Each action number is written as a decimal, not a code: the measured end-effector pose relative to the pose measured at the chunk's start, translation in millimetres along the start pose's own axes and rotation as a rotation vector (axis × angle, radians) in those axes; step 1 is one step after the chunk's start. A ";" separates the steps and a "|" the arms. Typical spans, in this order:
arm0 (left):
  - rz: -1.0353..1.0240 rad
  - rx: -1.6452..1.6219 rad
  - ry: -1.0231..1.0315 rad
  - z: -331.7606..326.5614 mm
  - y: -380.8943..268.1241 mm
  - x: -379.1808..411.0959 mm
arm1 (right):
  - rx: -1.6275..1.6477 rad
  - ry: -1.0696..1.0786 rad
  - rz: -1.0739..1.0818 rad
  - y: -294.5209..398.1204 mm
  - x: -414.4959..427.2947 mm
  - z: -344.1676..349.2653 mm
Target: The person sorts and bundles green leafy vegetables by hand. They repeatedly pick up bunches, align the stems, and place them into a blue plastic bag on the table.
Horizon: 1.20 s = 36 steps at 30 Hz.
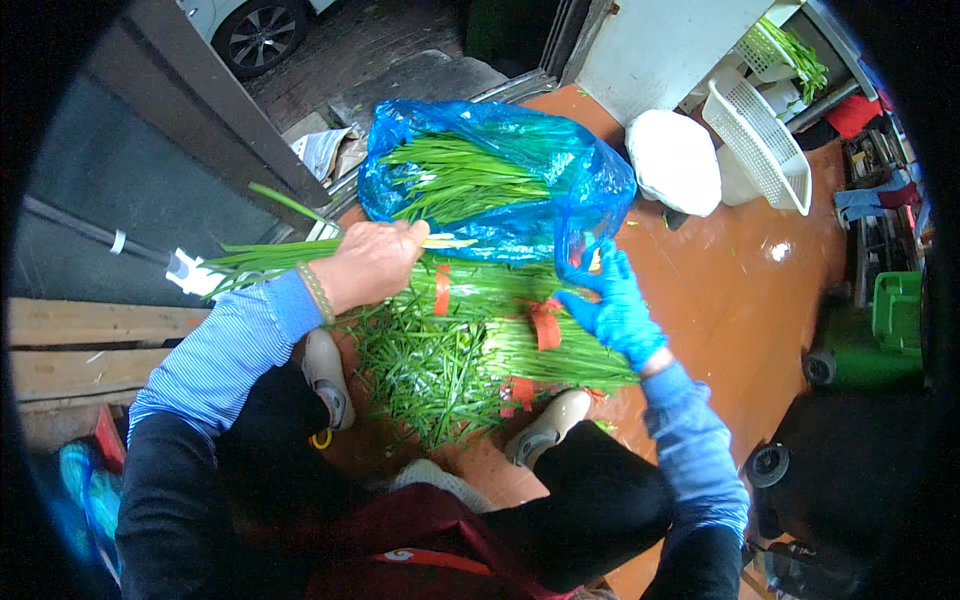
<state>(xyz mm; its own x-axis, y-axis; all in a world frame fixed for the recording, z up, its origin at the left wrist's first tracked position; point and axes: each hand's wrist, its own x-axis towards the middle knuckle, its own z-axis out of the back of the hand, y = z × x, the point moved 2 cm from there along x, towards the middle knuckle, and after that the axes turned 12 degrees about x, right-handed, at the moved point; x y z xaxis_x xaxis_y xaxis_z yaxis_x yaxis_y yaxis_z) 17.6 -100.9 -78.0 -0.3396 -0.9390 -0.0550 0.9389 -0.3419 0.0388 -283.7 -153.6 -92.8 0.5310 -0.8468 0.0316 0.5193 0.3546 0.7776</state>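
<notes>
My bare left hand [375, 259] is closed around a small bunch of green garlic chives [281, 255], pale stem ends pointing right. My right hand [619, 307], in a blue glove, has its fingers spread beside the lower right edge of a blue plastic bag [592, 180]; whether it touches the bag I cannot tell. Inside the bag's opening lies a pile of chives [465, 176]. Below it, between my feet, are chive bundles [581, 356] with a red band [547, 330] and another red band [442, 290], beside a heap of loose leaves [427, 375].
A stuffed white bag [673, 163] and white plastic baskets [757, 142] stand at the upper right. Green wheeled bins [855, 360] are at the right. A door threshold [517, 88] runs behind the blue bag, with a car wheel [261, 36] outside. Wooden planks [97, 326] lie left.
</notes>
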 end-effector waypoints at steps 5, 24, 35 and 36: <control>-0.061 0.016 -0.105 -36.1 -1.6 53.7 | -0.408 -0.110 -0.063 -74.1 33.8 -50.4; 0.148 0.117 -0.023 -143.8 6.6 259.4 | 0.914 -0.293 0.180 2.4 109.7 89.6; 0.210 0.086 -0.131 -164.5 49.2 304.4 | 0.883 -0.300 -0.058 -5.6 96.0 61.7; 0.187 0.045 -0.249 -158.8 45.4 297.0 | 0.860 -0.317 -0.060 -2.7 94.4 62.1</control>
<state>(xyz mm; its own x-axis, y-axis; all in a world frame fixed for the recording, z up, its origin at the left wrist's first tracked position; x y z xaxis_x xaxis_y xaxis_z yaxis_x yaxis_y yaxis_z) -31.8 -389.1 -251.0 -0.1695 -0.9644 0.2029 0.9849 -0.1584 0.0699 -276.6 -259.1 -52.9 0.2449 -0.9683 0.0480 -0.2047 -0.0032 0.9788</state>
